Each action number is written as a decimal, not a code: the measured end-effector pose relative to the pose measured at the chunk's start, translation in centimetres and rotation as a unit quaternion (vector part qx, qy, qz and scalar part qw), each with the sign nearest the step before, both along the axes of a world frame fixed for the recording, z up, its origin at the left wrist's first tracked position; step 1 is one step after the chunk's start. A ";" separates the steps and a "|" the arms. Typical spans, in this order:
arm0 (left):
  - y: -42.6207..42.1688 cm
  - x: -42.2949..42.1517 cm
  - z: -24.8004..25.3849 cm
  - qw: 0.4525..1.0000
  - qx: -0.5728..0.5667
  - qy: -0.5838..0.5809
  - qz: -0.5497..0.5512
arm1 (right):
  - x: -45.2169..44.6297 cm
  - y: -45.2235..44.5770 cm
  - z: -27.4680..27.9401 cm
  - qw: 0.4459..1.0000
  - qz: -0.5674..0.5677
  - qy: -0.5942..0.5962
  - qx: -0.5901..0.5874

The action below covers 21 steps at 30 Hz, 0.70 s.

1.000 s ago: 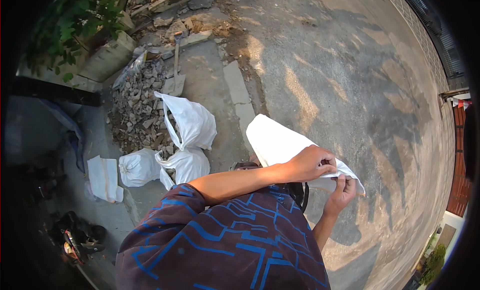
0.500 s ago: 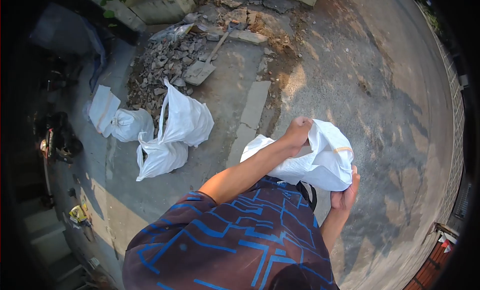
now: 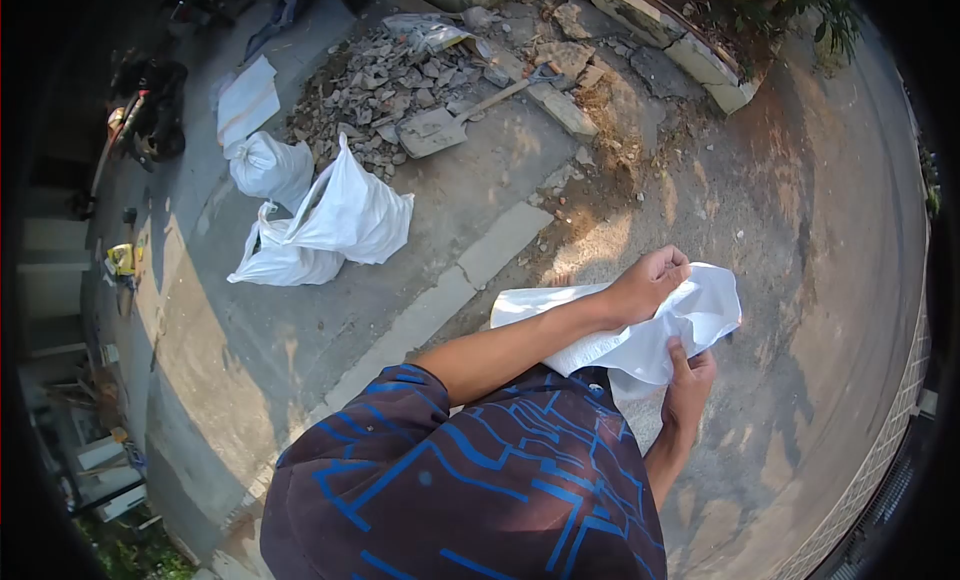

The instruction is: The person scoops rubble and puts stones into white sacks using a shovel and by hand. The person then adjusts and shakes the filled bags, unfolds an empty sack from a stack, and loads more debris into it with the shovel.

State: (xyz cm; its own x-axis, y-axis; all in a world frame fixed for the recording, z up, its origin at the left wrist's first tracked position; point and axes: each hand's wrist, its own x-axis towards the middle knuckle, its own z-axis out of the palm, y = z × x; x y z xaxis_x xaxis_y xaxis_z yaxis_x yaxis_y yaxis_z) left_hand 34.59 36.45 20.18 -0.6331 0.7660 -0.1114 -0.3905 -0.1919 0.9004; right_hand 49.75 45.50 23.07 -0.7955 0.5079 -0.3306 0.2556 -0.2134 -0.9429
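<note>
A limp white woven sack (image 3: 712, 298) is held in front of my body, its mouth partly spread toward the right. My left hand (image 3: 652, 283) is closed on the upper edge of the sack, fingers curled in. Below it, my right hand (image 3: 688, 382) pinches the lower edge between thumb and fingers. The rest of the sack hangs leftward under my left forearm. Whether anything lies inside the sack cannot be made out.
Several white sacks (image 3: 370, 210) stand on the pavement at the left. Behind them are a rubble heap (image 3: 380, 95) and a shovel (image 3: 432, 132) lying on its edge. A flat white sack (image 3: 248, 102), a motorcycle (image 3: 150, 115) and a low concrete kerb (image 3: 700, 68) are farther off.
The view has turned, so the filled sacks and rubble sit higher and more to the left. The sack's mouth, spread wide half a second ago, is narrower, with my hands nearer each other.
</note>
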 end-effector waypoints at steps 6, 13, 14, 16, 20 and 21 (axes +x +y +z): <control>4.8 -2.0 3.0 0.905 -0.276 0.323 0.028 | -5.6 9.5 -0.7 0.991 -0.082 0.046 -0.092; 7.4 -11.2 -2.3 0.915 -0.325 -0.002 0.238 | -11.8 18.5 -1.0 0.916 0.028 0.133 -0.378; 7.6 -12.8 -4.8 0.924 -0.218 -0.167 0.265 | -12.0 20.9 -2.2 0.906 0.058 0.094 -0.409; 9.2 -13.6 -6.5 0.895 -0.091 -0.326 0.290 | -13.8 23.9 -3.2 0.903 0.070 0.092 -0.414; 11.1 -14.3 -2.8 0.843 0.138 -0.419 0.307 | -18.8 30.3 -4.7 0.905 0.138 0.112 -0.386; 11.2 -14.1 -1.5 0.854 0.199 -0.380 0.294 | -20.0 32.0 -4.8 0.876 0.230 0.140 -0.400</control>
State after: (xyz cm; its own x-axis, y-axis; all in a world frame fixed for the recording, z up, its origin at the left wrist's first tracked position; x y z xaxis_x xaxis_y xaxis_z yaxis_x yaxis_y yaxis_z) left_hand 20.53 47.66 18.70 -0.7820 0.4139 -0.4659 -0.5644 -0.7874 0.2478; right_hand 29.80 77.49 18.23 -0.9621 -0.1919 -0.1939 0.2701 -0.7698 -0.5783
